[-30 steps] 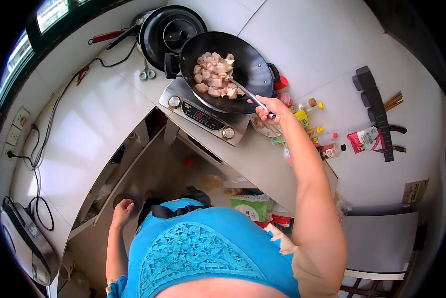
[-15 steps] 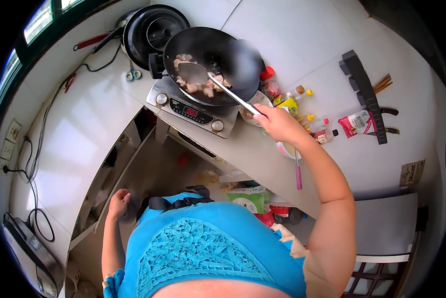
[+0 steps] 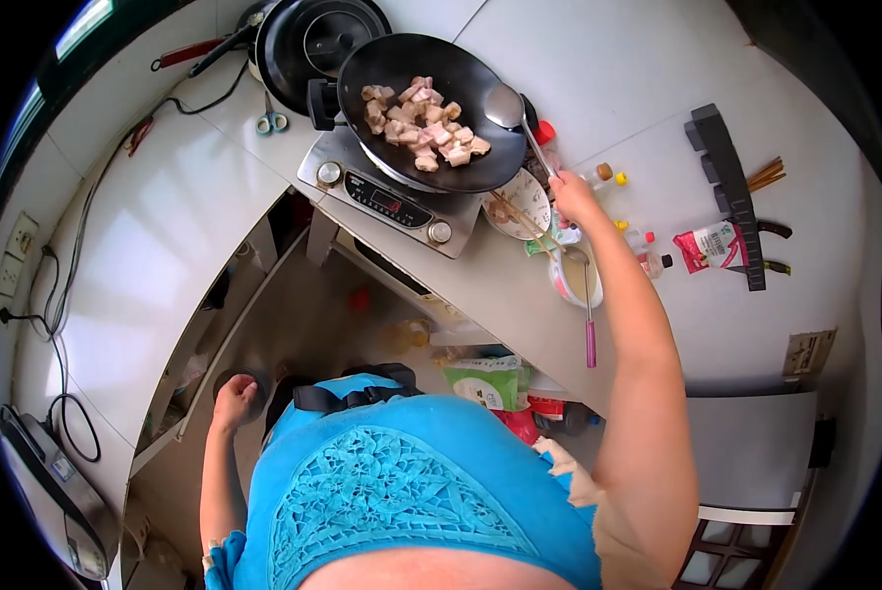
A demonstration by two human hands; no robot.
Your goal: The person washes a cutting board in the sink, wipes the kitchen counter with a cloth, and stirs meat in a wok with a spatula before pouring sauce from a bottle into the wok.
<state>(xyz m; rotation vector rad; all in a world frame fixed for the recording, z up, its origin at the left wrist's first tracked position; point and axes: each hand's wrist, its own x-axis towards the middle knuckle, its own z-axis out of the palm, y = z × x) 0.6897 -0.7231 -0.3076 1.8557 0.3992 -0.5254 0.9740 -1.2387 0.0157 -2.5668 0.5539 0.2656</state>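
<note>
My right hand (image 3: 572, 197) is closed around the handle of a metal ladle (image 3: 505, 105). The rounded head of this tool rests against the right inner wall of a black wok (image 3: 362, 69). Pale chunks of meat (image 3: 431, 126) lie in the wok's middle and left, browned at some edges. Under the wok is an induction cooker (image 3: 392, 202) with a lit display and two knobs. My left hand (image 3: 235, 400) hangs low beside my body, away from the counter, its fingers loosely curled with nothing visible in them.
A patterned plate (image 3: 520, 208) with chopsticks and a bowl (image 3: 577, 280) holding a purple-handled spoon (image 3: 589, 339) stand right of the cooker. Bottles, a seasoning packet (image 3: 708, 246) and a knife rack (image 3: 726, 197) are farther right. Scissors (image 3: 272, 122) and a black lid (image 3: 328, 44) lie left.
The ladle has moved from the meat at the wok's left to its right wall, with my right hand shifting right. The meat is now gathered more centrally and the steam has thinned.
</note>
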